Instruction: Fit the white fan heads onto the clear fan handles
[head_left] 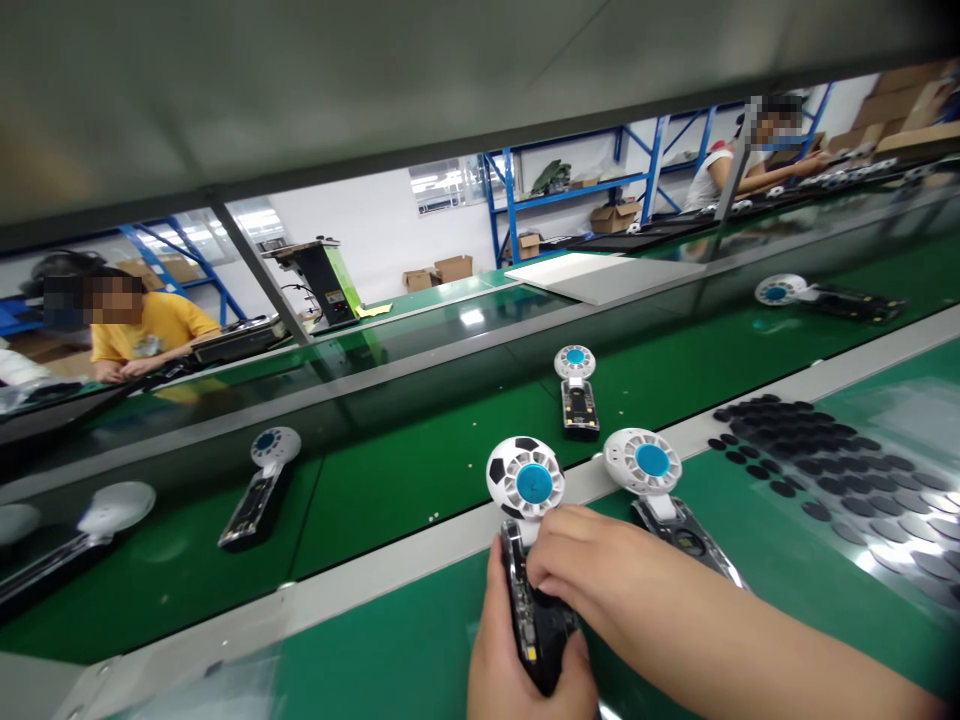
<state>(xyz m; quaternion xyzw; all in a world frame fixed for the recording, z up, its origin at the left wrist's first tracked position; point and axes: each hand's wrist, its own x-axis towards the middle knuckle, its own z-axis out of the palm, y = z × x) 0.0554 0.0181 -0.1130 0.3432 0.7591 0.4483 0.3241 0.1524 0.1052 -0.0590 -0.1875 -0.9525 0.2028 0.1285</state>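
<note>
A small handheld fan with a soccer-ball head [526, 478] and an open-backed dark handle stands tilted in front of me. My left hand [517, 650] is wrapped around its handle, thumb on the right side. My right hand [581, 555] reaches in from the right, its curled fingers pressed together against the handle's inside; whatever they may pinch is hidden. Just right of it, partly behind my right arm, a second fan [643, 462] lies with its handle on the green bench. Black round pads [814, 450] lie in rows on a clear sheet at the right.
Beyond the bench rail runs a green conveyor belt [390, 470] carrying several fans, among them one fan [575, 362] straight ahead. White boards [600, 275] lie across the far ledge. A metal panel [300, 90] hangs overhead. Two people work on the far side.
</note>
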